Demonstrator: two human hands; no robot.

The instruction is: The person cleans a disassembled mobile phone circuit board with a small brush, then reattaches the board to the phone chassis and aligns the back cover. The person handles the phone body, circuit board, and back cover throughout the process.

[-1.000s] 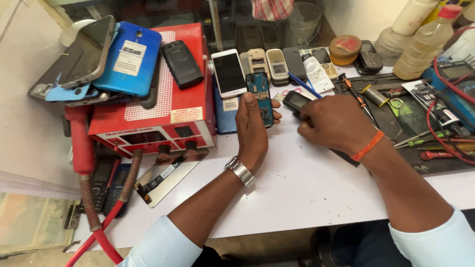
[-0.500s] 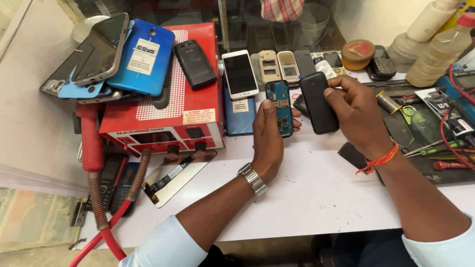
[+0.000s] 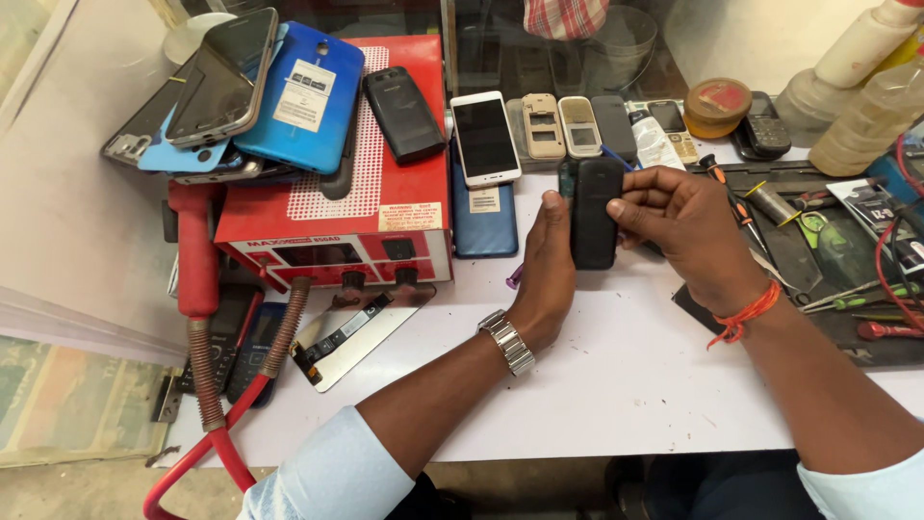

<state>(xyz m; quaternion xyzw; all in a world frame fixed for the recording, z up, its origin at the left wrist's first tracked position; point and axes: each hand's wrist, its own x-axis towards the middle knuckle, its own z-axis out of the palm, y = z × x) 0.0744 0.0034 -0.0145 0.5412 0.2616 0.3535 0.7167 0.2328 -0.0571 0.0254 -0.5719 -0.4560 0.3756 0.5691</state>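
Both hands are on the same small black phone (image 3: 595,214) right now, held upright just above the white bench top (image 3: 616,385). Left hand (image 3: 544,279) cups it from the left side, palm turned in, thumb up along the edge, steel watch (image 3: 507,341) on the wrist. Right hand (image 3: 688,226) comes in from the right with its fingers curled over the top corner and back of the phone, orange thread (image 3: 741,316) on that wrist.

Progress-wise, I'd say the dark back shell looks seated on the body, or nearly (can't see the seam, so can't tell if it's clicked in all round). Pressing it home would be what's left, going by the grip.

Just beyond the hands sit a white smartphone (image 3: 485,137) and some keypad phone housings (image 3: 560,125); left of the left hand is the red hot-air station (image 3: 337,217) stacked with handsets. Right of the right hand is a dark mat (image 3: 818,279) with tools.
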